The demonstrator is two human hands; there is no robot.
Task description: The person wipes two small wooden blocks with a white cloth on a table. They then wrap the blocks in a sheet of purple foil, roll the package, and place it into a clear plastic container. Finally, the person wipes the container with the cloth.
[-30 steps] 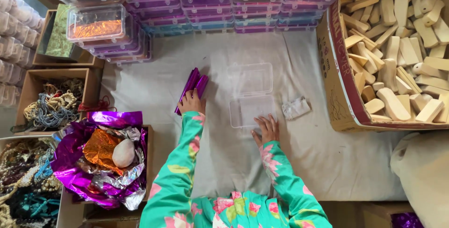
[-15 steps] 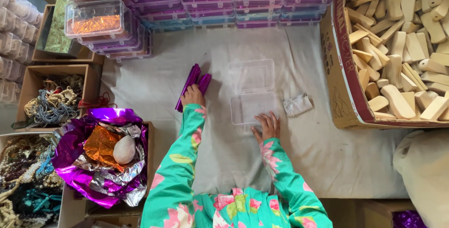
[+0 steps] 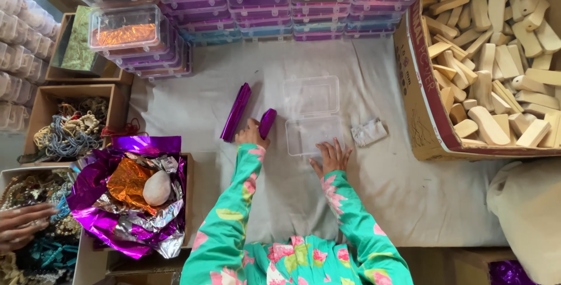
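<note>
Now split apart, one purple foil piece (image 3: 267, 123) sits gripped in the left hand (image 3: 251, 135), the other purple foil strip (image 3: 236, 112) lying free; the right hand (image 3: 331, 157) rests flat and open against the clear plastic box (image 3: 312, 133).

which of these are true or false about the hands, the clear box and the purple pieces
1. The left hand touches a purple piece. True.
2. The clear box is shut. False: it lies open, lid back, and looks empty.
3. The right hand rests at the box's near edge. True.
4. A second purple piece lies inside the box. False: it lies on the cloth, left of the box.
5. The carton on the right holds beads. False: it holds pale wooden blocks.
</note>
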